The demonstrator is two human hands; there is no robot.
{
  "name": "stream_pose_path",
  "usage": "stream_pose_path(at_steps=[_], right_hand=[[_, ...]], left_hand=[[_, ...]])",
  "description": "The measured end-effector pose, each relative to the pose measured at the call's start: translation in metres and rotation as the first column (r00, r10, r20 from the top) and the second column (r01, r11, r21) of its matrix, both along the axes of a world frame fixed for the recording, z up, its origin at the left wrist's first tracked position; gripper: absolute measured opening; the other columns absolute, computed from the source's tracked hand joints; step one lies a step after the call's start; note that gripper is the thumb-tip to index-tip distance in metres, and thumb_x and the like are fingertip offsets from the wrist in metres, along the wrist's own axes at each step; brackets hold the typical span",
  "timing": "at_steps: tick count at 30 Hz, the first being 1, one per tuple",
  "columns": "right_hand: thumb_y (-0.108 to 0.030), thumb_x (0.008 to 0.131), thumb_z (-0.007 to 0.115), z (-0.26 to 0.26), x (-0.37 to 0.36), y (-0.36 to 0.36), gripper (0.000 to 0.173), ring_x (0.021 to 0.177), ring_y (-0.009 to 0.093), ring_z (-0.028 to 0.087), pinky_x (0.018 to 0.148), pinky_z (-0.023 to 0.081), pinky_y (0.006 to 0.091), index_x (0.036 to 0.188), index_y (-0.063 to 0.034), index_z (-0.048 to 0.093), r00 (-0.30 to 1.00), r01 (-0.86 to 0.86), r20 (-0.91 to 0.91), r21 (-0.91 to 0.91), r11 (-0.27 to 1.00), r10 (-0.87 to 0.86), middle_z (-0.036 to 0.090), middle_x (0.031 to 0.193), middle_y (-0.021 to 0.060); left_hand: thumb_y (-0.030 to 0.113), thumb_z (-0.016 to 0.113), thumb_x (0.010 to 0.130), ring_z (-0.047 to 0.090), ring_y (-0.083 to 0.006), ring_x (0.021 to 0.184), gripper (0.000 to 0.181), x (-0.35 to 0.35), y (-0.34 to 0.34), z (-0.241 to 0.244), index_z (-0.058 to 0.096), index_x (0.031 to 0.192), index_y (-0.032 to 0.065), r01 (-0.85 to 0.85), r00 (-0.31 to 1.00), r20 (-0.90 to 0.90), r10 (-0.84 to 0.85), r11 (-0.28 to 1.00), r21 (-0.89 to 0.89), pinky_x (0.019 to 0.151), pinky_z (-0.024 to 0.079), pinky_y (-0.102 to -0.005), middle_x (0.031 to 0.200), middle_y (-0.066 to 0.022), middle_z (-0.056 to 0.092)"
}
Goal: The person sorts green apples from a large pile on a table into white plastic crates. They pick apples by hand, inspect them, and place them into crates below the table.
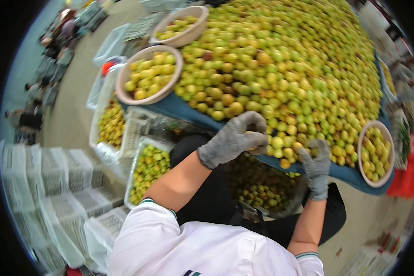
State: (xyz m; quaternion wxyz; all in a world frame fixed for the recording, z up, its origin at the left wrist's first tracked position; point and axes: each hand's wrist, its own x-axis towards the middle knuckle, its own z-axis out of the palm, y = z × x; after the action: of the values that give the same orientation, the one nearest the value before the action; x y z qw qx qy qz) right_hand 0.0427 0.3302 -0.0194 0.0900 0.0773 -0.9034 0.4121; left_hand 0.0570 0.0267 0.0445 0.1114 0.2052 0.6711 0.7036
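Note:
My left hand (239, 139), in a grey knitted glove, is curled around a yellow fruit (250, 132) just above the table's near edge. Only small parts of that fruit show between the fingers. To the right, my right hand (316, 162), gloved alike, reaches over the same edge among the fruits. Its thumb and fingers are apart with fruit between them; whether it grips any is unclear. A large heap of small round yellow-green fruits (296, 79), plum-like, covers the table on its blue cloth (193, 112). Some before my left hand are browner.
Pink basins of fruit stand on the rim: one at left (180, 77), another behind it (201, 26), a third at right (390, 155). Below are a crate of green fruit (132, 179) and fruit between my knees (262, 196). Lined crates (65, 172) are stacked at left.

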Motion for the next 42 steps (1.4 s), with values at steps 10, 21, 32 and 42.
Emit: stream_pose_path(at_steps=[10,21,32,42], right_hand=[[-0.017,0.090,0.069,-0.065,-0.009,0.054,0.022,0.095,0.021,0.058,0.089,0.047,0.0332,0.105,-0.0021,0.061,0.992,0.106,0.072,-0.007,0.994,-0.105,0.062,0.102,0.0089],[-0.022,0.084,0.064,-0.030,-0.043,0.049,0.024,0.106,0.037,0.058,0.093,0.046,0.0493,0.101,-0.0054,0.068,0.973,0.224,-0.176,0.537,0.814,-0.151,0.064,0.105,0.0187],[-0.016,0.089,0.061,-0.023,-0.115,-0.032,0.045,0.123,0.033,0.055,0.105,0.045,0.0409,0.131,-0.0012,0.055,0.985,-0.004,0.139,0.599,0.801,-0.099,0.056,0.133,0.0169],[-0.026,0.087,0.065,0.001,-0.130,-0.018,0.064,0.133,0.032,0.047,0.113,0.038,0.0393,0.145,-0.0096,0.043,0.825,-0.389,0.550,0.387,0.836,0.129,0.046,0.146,0.0182]], left_hand=[[0.012,0.059,0.096,0.058,-0.0413,0.112,0.029,0.146,-0.321,-0.034,0.050,0.120,-0.0012,-0.904,0.322,0.717,0.619,-0.026,0.428,0.095,0.057,-0.0494,0.125,-0.0252,0.051],[0.012,0.055,0.099,0.067,-0.0165,0.094,0.021,0.013,-0.092,0.039,0.063,0.114,0.0009,-0.622,0.783,0.022,0.622,0.783,0.007,0.082,0.055,-0.0264,0.106,-0.0094,0.067],[0.015,0.063,0.094,0.064,-0.0140,0.093,0.022,-0.052,0.057,-0.055,0.065,0.111,0.0020,-0.102,0.965,0.204,0.166,0.950,-0.294,0.084,0.054,-0.0290,0.102,-0.0058,0.068],[0.017,0.060,0.097,0.065,-0.0150,0.096,0.027,-0.071,0.073,-0.069,0.061,0.119,0.0017,-0.115,0.850,0.497,0.172,0.983,-0.143,0.086,0.056,-0.0297,0.109,-0.0070,0.066]])
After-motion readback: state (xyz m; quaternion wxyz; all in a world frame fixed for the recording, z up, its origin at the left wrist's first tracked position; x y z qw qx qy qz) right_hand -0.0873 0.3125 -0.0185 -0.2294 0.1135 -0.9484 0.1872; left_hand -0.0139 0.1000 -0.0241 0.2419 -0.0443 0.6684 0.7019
